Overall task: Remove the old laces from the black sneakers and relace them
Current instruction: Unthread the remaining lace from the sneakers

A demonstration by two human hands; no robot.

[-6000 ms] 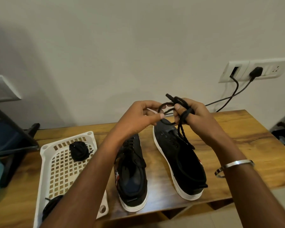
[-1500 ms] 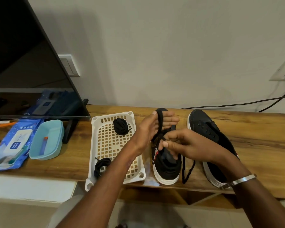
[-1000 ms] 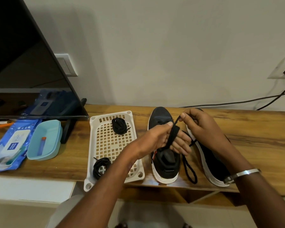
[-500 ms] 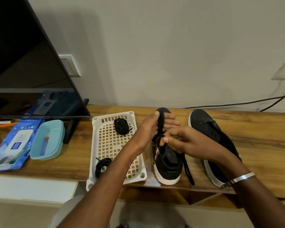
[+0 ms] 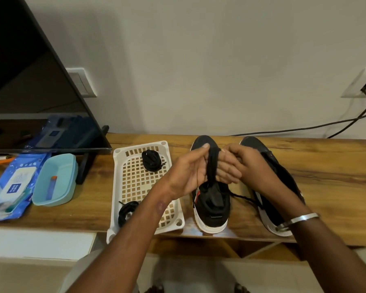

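Black shoelace point(image 5: 211, 166) wound round my left hand point(image 5: 190, 172), kept tidy above the desk point(image 5: 325, 166).
Left grip holds the coil; right hand point(image 5: 247, 166) pinches it, winding the trailing end.

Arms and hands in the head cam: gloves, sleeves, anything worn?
Both forearms are bare, with no sleeves in frame and no gloves. The right wrist carries a plain thin silver metal bangle. The left forearm shows a small roundish mark near the wrist. No rings are visible on the fingers that show.
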